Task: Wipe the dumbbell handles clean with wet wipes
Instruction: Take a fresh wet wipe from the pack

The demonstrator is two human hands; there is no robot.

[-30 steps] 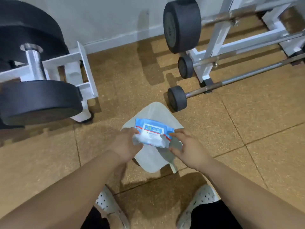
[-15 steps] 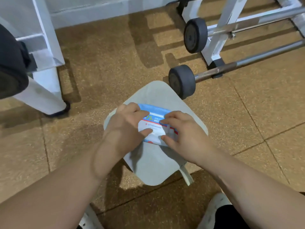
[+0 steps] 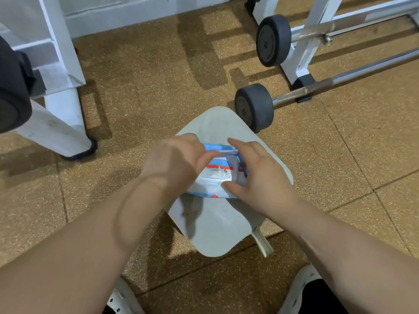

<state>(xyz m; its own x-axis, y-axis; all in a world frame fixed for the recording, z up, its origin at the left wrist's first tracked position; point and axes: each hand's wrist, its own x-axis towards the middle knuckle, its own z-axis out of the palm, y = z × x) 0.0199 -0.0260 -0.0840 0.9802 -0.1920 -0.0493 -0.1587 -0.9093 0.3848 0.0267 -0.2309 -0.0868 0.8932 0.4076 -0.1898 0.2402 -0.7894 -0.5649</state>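
Item: wipes pack (image 3: 216,177), blue/white. We noted it label-up on a grey pad (image 3: 215,230), long axis approx. left-right across our view, lid flap raised at far edge. Our left hand (image 3: 174,164) pinched that flap; our right hand (image 3: 260,177) clasped the pack's right end, thumb on near edge. Pad lay on brown speckled floor (image 3: 158,87); dumbbell (image 3: 254,107) just beside its far corner, white rack (image 3: 61,64) at left.

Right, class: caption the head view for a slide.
Left hand pinches the raised lid of a wet wipes pack, right hand steadying it on a stool.
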